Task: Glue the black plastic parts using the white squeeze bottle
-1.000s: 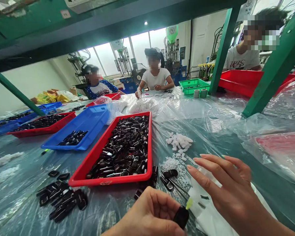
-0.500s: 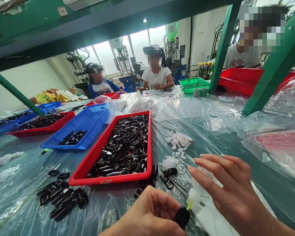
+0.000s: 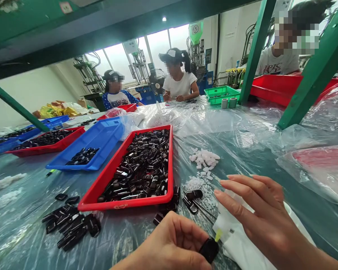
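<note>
My left hand [image 3: 177, 243] is closed on a small glossy black plastic piece [image 3: 210, 249], pinched at its fingertips. A yellow-green tip [image 3: 218, 235] stands at the piece's upper right edge; I cannot tell whether it is joined to it. My right hand [image 3: 261, 213] hovers palm down over a crumpled white sheet or bag [image 3: 239, 249], its fingers stretched and slightly apart, its thumb hidden. Between both hands and the tray lie a few black pieces [image 3: 192, 200] and thin metal prongs [image 3: 204, 212], beside small white scraps [image 3: 201, 187].
A red tray [image 3: 126, 204] full of black pieces stands ahead, a blue tray [image 3: 56, 165] left of it. Loose black pieces [image 3: 73, 225] lie at left, white chunks [image 3: 205, 158] beyond my right hand. Green posts [image 3: 312, 71] rise at right; several people sit across the table.
My left hand and the black piece shift very slightly, the yellow-green tip with them. My right hand barely moves. Across the table, the middle person's head turns to the left.
</note>
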Motion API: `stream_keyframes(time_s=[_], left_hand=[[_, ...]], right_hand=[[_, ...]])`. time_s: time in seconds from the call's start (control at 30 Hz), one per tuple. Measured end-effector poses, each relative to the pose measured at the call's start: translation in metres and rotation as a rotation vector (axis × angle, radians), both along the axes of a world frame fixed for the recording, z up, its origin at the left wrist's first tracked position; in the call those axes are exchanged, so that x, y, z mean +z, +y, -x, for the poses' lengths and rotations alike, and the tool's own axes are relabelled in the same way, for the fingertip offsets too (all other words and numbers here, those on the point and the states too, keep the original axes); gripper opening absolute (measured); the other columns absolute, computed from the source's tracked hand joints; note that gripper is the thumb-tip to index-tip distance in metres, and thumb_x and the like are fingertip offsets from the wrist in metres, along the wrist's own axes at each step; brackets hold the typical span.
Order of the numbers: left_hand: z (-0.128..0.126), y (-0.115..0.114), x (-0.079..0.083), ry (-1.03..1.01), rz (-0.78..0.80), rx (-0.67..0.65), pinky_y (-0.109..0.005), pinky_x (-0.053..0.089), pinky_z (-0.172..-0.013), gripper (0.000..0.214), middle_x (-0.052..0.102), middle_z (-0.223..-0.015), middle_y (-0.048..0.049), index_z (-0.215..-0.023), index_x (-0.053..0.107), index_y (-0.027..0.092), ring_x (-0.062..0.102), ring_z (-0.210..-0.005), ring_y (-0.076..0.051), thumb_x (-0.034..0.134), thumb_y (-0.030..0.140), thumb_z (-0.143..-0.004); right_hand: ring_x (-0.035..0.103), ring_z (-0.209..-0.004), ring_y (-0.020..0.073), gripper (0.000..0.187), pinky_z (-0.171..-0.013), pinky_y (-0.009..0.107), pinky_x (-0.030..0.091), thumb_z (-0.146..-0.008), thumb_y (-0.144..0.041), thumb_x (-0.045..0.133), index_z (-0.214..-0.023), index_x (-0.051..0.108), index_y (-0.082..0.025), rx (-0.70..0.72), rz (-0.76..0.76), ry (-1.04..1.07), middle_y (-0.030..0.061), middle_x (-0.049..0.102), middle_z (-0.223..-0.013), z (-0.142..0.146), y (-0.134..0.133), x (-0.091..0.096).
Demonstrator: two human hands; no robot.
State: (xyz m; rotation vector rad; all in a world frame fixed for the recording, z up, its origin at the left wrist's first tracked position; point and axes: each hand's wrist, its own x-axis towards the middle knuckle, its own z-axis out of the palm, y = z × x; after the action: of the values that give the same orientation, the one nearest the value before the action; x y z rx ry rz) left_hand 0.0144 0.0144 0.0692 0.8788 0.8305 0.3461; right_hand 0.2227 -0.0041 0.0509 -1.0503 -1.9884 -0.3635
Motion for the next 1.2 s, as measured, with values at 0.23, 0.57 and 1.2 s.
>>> stream_keyframes(time_s=[0.23,0.57,1.2], left_hand=[[-0.0005,-0.0007,-0.0005,-0.011,0.005,-0.008,-0.013,0.034,-0.040,0.022,0.068,-0.060,-0.0024,-0.071,0.074,0.011,0.049,-0.041,-0.003,0.080,0.013,-0.050],[0.0012,-0.0021,-0.0022,-0.019,0.015,-0.010,-0.013,0.036,-0.042,0.022,0.069,-0.062,-0.0036,-0.072,0.074,0.011,0.052,-0.045,-0.004,0.080,0.011,-0.051],[0.0012,-0.0009,-0.0030,-0.006,-0.002,0.004,-0.013,0.035,-0.041,0.027,0.068,-0.061,-0.0035,-0.073,0.072,0.011,0.051,-0.043,-0.004,0.084,0.018,-0.050]], right_hand=[[0.050,-0.109,0.0217,0.035,-0.093,0.045,0.027,-0.092,-0.003,0.034,-0.097,0.067,-0.015,0.030,-0.027,0.007,0.0114,0.066,-0.101,0.0010,0.0011,0.0004],[0.050,-0.110,0.0225,0.035,-0.092,0.045,0.029,-0.091,-0.001,0.034,-0.099,0.065,-0.012,0.070,-0.029,-0.010,0.0123,0.065,-0.102,-0.0007,0.0017,0.0023],[0.050,-0.108,0.0246,0.034,-0.089,0.047,0.032,-0.090,0.000,0.035,-0.099,0.066,-0.011,0.075,-0.034,0.008,0.0134,0.064,-0.102,0.0001,0.0020,0.0018]])
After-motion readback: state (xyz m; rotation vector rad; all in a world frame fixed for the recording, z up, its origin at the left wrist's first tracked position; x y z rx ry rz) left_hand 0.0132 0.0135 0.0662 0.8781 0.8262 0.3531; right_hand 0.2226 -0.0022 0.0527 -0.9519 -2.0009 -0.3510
